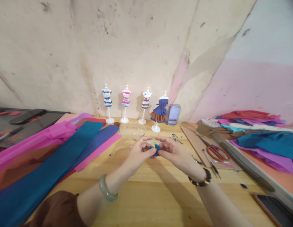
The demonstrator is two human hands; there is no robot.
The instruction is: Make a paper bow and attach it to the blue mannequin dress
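Note:
Between both hands, low over the wooden table (pixel 146 195), is a small bow-like piece of teal and blue material (pixel 157 147). My left hand (pixel 142 151) pinches its left side between thumb and fingers. On its other side, my right hand (pixel 169 152) grips it in the same way. Part of a round white ring or roll (pixel 152 143) shows just behind the fingertips; the hands hide the rest. Beyond them stands a small mannequin in a blue and brown ruffled dress (pixel 163 107), with a clear shallow dish (pixel 132 130) to its left.
Three more small mannequins (pixel 125 101) stand against the wall. Strips of coloured material (pixel 73 154) spread across the left. Orange-handled scissors (pixel 217 153), a craft knife (pixel 214 168) and a cardboard sheet (pixel 195 142) lie right, near a phone (pixel 276 208) and a tray of folded material (pixel 271 151).

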